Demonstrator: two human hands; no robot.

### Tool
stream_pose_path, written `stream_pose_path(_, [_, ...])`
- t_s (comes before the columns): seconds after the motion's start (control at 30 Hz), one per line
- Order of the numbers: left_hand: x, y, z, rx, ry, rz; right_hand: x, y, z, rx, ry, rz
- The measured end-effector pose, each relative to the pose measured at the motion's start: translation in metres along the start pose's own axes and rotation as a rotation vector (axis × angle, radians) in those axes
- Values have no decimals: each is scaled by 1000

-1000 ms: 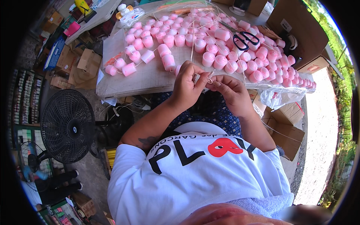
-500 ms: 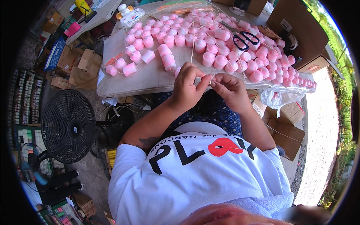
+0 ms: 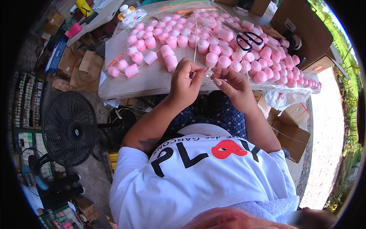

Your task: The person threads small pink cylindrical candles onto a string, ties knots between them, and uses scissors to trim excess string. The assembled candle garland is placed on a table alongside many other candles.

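Observation:
A thin whitish cord (image 3: pixel 209 74) forms a small loop between my two hands, over the table's near edge. My left hand (image 3: pixel 183 83) is closed, pinching the cord between thumb and forefinger. My right hand (image 3: pixel 237 87) has its fingers curled around the other side of the loop; its exact grip is too small to make out fully. Strands of pale cord run up from the hands across the table. Beyond them lie many small pink-and-white cup-shaped pieces (image 3: pixel 211 60), some strung together. Black-handled scissors (image 3: pixel 249 41) rest on top of the pieces at the right.
The pale table (image 3: pixel 126 88) stretches ahead of me. An open cardboard box (image 3: pixel 303 28) stands at its far right, and a clear plastic bag (image 3: pixel 284 98) hangs off the near right edge. To my left is a black fan (image 3: pixel 70 129). Cardboard boxes (image 3: pixel 291 137) sit low on my right.
Both hands have shifted slightly; the left has moved a little left and up. The fingertips are farther apart, and the small cord loop shows more between them.

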State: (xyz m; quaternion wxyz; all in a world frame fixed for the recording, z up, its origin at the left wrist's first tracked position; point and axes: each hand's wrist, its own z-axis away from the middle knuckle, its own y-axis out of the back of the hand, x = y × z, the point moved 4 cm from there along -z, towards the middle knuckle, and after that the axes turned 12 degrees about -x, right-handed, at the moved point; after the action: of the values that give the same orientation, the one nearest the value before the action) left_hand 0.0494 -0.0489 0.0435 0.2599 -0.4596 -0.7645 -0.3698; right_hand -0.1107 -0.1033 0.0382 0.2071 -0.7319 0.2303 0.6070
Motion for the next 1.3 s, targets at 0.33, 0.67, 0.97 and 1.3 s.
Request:
stream_pose_path(0.33, [2, -4, 1, -50, -26, 3, 2, -4, -8, -7, 57, 176])
stream_pose_path(0.67, [1, -4, 0, -66, -11, -152, -25, -16, -6, 98, 241, 810])
stream_pose_path(0.97, [-4, 7, 1, -70, 64, -119, -21, -6, -3, 99, 138, 722])
stream_pose_path(1.3, [-26, -6, 12, -92, 474, 695, -2, 4, -1, 69, 115, 124])
